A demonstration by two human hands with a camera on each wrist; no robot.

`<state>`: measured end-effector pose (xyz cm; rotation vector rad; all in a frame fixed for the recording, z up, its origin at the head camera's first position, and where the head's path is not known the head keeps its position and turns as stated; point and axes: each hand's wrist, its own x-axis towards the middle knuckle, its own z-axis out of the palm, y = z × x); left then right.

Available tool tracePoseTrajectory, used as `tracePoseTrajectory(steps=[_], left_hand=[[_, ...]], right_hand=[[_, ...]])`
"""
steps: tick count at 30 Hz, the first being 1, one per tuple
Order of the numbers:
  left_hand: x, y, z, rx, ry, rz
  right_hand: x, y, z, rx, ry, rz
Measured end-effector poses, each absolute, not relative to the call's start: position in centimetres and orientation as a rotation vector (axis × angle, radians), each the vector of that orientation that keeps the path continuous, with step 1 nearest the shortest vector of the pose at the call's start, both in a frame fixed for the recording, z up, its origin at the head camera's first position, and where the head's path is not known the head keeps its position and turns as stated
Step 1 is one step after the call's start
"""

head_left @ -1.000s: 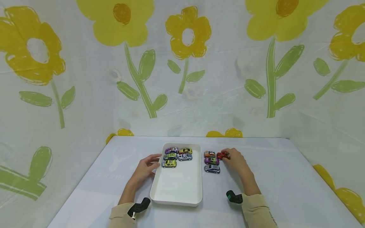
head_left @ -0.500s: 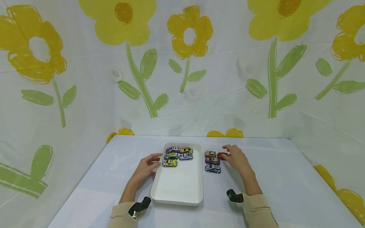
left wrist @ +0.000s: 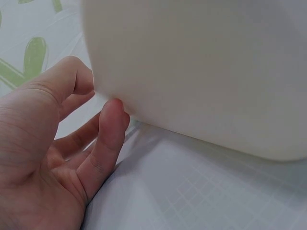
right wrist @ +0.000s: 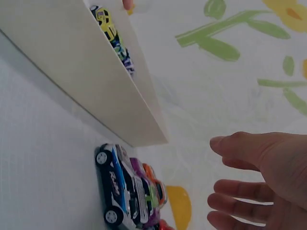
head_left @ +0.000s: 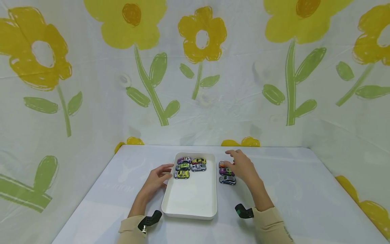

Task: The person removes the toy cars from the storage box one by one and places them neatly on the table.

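Note:
A white tray [head_left: 189, 203] holds several toy cars in its far left part, among them a yellow car [head_left: 181, 174] and a grey car [head_left: 198, 167]. My left hand [head_left: 155, 181] rests its fingertips against the tray's left wall, seen up close in the left wrist view. My right hand [head_left: 243, 166] hovers over the cars right of the tray, fingers parted around nothing. Beneath or beside it are an orange car [head_left: 221, 164], a purple and green car [head_left: 226, 171] and a silver-blue car [head_left: 227, 180]. The red car [right wrist: 165, 225] barely shows in the right wrist view.
The tray and loose cars are on a white table [head_left: 122, 193]. A white cloth [head_left: 231, 112] with printed yellow flowers hangs around the back and sides. Each wrist carries a black camera mount.
My right hand has let go of the red car, then lifted and moved left over the orange car. The left hand stays at the tray.

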<state>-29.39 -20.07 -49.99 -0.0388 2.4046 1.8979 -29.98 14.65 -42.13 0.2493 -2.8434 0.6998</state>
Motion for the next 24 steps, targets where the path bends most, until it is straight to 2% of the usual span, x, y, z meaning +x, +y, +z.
tracePoseTrajectory(steps=[10, 24], left_hand=[[-29.3, -20.1, -50.2, -0.044, 2.406, 1.896], [-29.3, -20.1, -50.0, -0.04, 2.401, 1.909]], right_hand=[[-28.9, 10.0, -41.5, 0.36, -2.792, 0.691], [-29.0, 3.6, -43.4, 0.653, -2.885, 0.838]])
